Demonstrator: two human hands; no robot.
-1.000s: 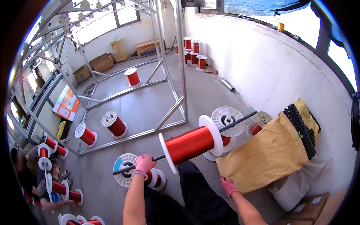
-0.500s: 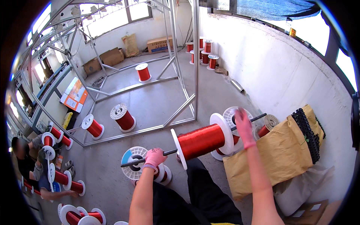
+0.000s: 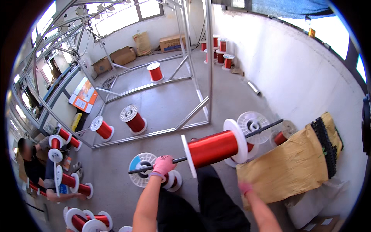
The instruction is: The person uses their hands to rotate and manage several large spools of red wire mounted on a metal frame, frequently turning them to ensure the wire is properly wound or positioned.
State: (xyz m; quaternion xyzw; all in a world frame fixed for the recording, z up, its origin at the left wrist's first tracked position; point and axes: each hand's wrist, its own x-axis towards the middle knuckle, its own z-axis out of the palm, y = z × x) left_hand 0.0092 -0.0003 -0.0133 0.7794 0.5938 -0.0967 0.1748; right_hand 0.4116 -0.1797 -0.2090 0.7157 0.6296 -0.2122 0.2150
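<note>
A large spool of red wire with white flanges lies sideways in front of my legs, a black rod running through its core. My left hand, in a pink glove, is wrapped round the rod's left part. My pink-gloved right hand is off the rod, low beside the brown paper sack; motion smears its fingers. White-flanged spools stand under both rod ends, one with a blue-marked flange at the left, another flange at the right. Whether the rod rests on them is unclear.
A silver metal frame stands ahead, with red spools around its base. At the left a person crouches among more spools. Further spools and a metal tube lie along the right wall.
My right hand has let go of the rod's right end and dropped toward me, beside the sack. My left hand keeps its grip. The whole view has shifted slightly.
</note>
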